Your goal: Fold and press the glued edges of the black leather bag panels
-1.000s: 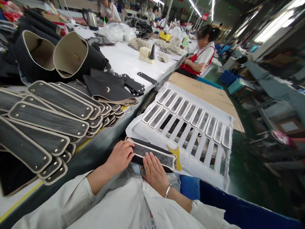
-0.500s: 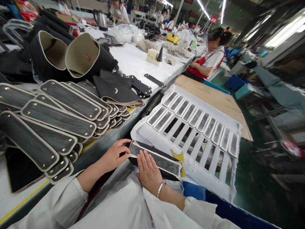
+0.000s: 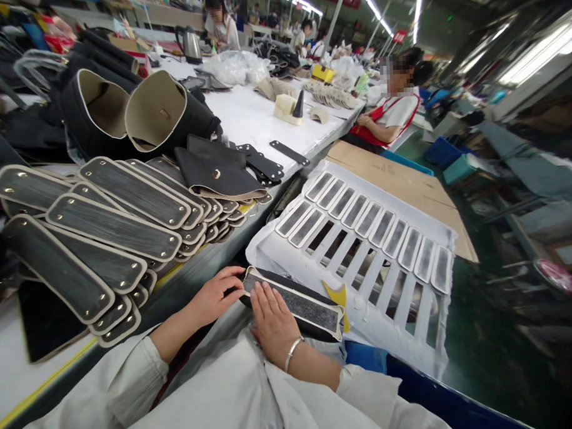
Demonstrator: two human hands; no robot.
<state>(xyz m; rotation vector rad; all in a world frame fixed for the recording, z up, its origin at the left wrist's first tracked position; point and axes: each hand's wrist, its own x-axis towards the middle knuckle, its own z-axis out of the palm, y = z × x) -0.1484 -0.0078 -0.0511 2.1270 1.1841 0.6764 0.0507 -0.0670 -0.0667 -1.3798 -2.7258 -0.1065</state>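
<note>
A long black panel with a cream edge and a grey felt face (image 3: 304, 303) lies on my lap, beside the table edge. My left hand (image 3: 214, 297) grips its near left end with curled fingers. Flat on the felt face presses my right hand (image 3: 270, 321), fingers stretched out together, a silver bangle on the wrist. A white sheet with slot cut-outs (image 3: 362, 237) lies just beyond, holding several grey felt strips in its far slots.
A fanned stack of similar studded black panels (image 3: 108, 227) covers the table at left. Behind it stand two rolled black bag bodies (image 3: 155, 112) and a black flap (image 3: 219, 173). A person in a red apron (image 3: 385, 111) sits farther along. Brown cardboard (image 3: 397, 179) lies beyond the sheet.
My right hand has slid left along the felt face toward the panel's near end. My left hand shifted its grip at that end. The view moved slightly.
</note>
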